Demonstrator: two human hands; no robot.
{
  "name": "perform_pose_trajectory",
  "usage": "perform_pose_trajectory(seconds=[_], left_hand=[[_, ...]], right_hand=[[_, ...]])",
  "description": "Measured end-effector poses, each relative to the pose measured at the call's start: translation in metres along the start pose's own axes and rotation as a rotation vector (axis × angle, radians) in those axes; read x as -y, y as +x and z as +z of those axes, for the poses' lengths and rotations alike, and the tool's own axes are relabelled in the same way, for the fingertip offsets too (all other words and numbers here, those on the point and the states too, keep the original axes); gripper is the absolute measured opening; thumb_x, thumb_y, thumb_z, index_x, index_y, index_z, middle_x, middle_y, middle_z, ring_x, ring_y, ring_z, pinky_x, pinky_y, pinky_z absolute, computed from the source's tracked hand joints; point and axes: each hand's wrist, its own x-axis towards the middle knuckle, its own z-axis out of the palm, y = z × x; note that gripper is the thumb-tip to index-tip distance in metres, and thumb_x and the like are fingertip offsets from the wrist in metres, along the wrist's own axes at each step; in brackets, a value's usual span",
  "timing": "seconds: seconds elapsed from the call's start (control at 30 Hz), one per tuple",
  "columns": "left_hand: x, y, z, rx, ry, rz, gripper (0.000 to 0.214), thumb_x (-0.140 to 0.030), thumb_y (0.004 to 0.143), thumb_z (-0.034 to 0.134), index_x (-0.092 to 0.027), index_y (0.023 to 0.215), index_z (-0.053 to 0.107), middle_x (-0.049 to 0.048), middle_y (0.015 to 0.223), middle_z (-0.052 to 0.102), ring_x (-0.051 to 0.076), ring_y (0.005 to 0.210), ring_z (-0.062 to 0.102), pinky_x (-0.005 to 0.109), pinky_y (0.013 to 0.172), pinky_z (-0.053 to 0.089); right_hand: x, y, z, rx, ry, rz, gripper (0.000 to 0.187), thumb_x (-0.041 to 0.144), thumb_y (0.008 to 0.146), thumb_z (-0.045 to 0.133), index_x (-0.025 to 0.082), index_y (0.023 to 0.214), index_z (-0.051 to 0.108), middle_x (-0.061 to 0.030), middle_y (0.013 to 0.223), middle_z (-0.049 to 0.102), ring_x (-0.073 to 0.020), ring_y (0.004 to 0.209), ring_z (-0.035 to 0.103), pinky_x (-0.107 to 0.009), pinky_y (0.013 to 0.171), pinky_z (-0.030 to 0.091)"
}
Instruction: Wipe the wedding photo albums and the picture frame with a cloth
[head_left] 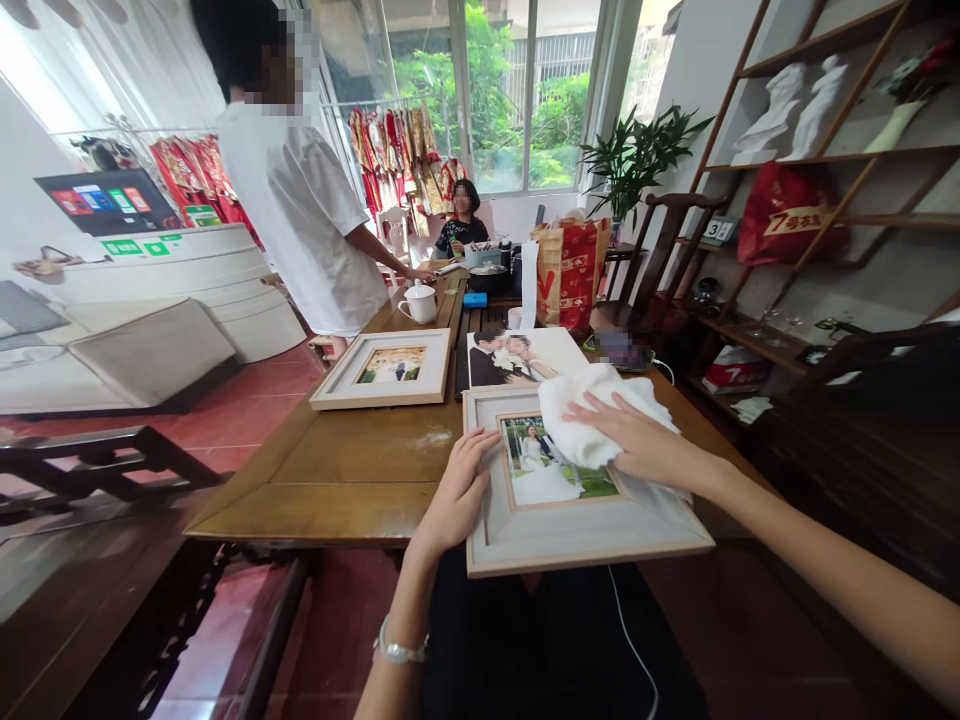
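A white picture frame [645,535] with a pale wood edge lies face up at the table's near edge, partly overhanging it. It holds a wedding photo [540,470] of a couple outdoors. My left hand [461,485] holds the frame's left side, its fingers curled over the border. A folded white cloth [574,400] is under my right hand [637,435], which presses it against the frame's upper right part. The cloth covers part of the photo and border. My right fingers are spread over the cloth.
On the wooden table [337,470] lie a second framed photo [442,375], a large wedding print [484,375] and a phone [619,350]. A lidded white cup [420,300] and a red paper bag [577,275] stand farther back. One person [300,210] stands at the left; another [459,235] sits at the far end.
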Motion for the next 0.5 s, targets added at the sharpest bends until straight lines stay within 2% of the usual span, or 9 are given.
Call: perform_pose_trajectory(seconds=[0.13, 0.23, 0.37, 0.5], left_hand=[[0.000, 0.000, 0.000, -0.002, 0.006, 0.003, 0.047, -0.009, 0.084, 0.037, -0.025, 0.127, 0.050, 0.0044, 0.138, 0.047, 0.022, 0.136, 0.026, 0.048, 0.115, 0.017], [0.001, 0.000, 0.000, -0.001, 0.013, 0.007, 0.047, -0.010, 0.085, 0.037, -0.026, 0.128, 0.049, 0.0046, 0.138, 0.046, 0.023, 0.136, 0.026, 0.049, 0.114, 0.017], [0.002, 0.000, 0.000, -0.003, 0.014, 0.007, 0.047, -0.011, 0.085, 0.038, -0.025, 0.128, 0.048, 0.0049, 0.138, 0.046, 0.023, 0.136, 0.026, 0.049, 0.114, 0.018], [0.003, 0.000, 0.001, -0.018, 0.008, 0.006, 0.047, -0.010, 0.084, 0.038, -0.026, 0.127, 0.049, 0.0047, 0.136, 0.047, 0.022, 0.135, 0.028, 0.048, 0.114, 0.018]], right_hand=[[-0.005, 0.028, 0.005, -0.077, -0.017, 0.017, 0.082, 0.004, 0.058, 0.042, 0.012, 0.139, 0.037, -0.0098, 0.148, 0.032, -0.0268, 0.139, 0.013, -0.053, 0.112, 0.014], [0.008, 0.031, 0.006, -0.069, 0.016, -0.030, 0.084, 0.003, 0.056, 0.044, 0.013, 0.140, 0.037, -0.0107, 0.149, 0.029, -0.0285, 0.140, 0.010, -0.054, 0.112, 0.010], [0.036, 0.009, 0.003, 0.069, 0.155, -0.143, 0.086, 0.002, 0.058, 0.044, 0.017, 0.142, 0.033, -0.0072, 0.150, 0.028, -0.0275, 0.139, 0.010, -0.054, 0.112, 0.009], [0.062, -0.032, -0.016, 0.239, 0.300, -0.194, 0.081, 0.003, 0.065, 0.045, 0.023, 0.143, 0.033, -0.0039, 0.149, 0.028, -0.0304, 0.138, 0.013, -0.054, 0.111, 0.016]])
